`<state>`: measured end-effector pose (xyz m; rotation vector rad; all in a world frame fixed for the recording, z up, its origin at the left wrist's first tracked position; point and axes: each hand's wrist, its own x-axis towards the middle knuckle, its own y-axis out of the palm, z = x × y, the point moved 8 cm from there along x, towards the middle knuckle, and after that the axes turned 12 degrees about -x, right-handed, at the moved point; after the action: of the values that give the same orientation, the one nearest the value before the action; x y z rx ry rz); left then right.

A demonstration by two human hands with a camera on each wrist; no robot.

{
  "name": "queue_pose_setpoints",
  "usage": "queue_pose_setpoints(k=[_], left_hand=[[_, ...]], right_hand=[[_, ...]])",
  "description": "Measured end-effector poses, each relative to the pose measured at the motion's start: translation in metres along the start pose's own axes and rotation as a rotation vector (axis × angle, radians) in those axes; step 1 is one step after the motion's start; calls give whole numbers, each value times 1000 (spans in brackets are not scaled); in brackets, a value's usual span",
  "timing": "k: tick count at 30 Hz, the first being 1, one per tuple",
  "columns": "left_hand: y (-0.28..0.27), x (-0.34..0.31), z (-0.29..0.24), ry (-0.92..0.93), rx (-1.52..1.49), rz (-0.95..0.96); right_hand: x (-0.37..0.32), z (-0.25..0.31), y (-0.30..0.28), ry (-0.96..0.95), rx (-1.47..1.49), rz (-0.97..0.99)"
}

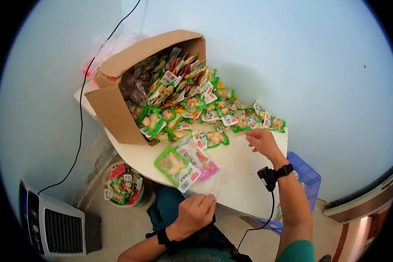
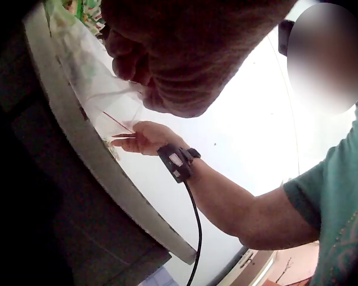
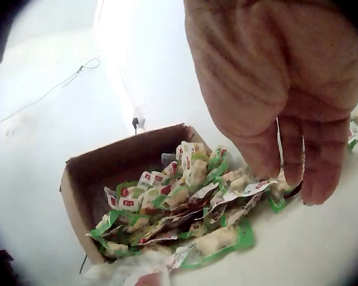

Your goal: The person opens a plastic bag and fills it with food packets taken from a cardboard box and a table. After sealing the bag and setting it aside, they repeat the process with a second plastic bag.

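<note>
With our left hand [image 1: 196, 214], fingers curled, we grip a clear bag [image 2: 110, 107] by the surface [image 1: 244, 183]; our right hand's [image 1: 266, 144] hold is unclear. Uneven pull could drag packets [image 1: 177, 166] off.

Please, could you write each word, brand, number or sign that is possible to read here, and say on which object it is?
No text can be read with certainty.
Large green-edged packet: dark print on its white label, too blurred.
Pink-edged packet: print too small.
Packets in the bucket: labels too small.
Wrist device: pale label, no legible characters.
</note>
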<state>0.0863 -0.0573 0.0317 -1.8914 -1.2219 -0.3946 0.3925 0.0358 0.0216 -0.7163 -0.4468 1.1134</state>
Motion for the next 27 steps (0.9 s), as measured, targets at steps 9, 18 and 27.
queue_pose_setpoints(k=[9,18,27], left_hand=[[4,-3,7,25,14,33],[10,-6,12,60,-23,70],[11,1,13,76,-29,75]], right_hand=[[78,1,-20,-176,-344,-236],[110,1,11,-175,-900,-200],[96,-2,25,-350,-885,-104]])
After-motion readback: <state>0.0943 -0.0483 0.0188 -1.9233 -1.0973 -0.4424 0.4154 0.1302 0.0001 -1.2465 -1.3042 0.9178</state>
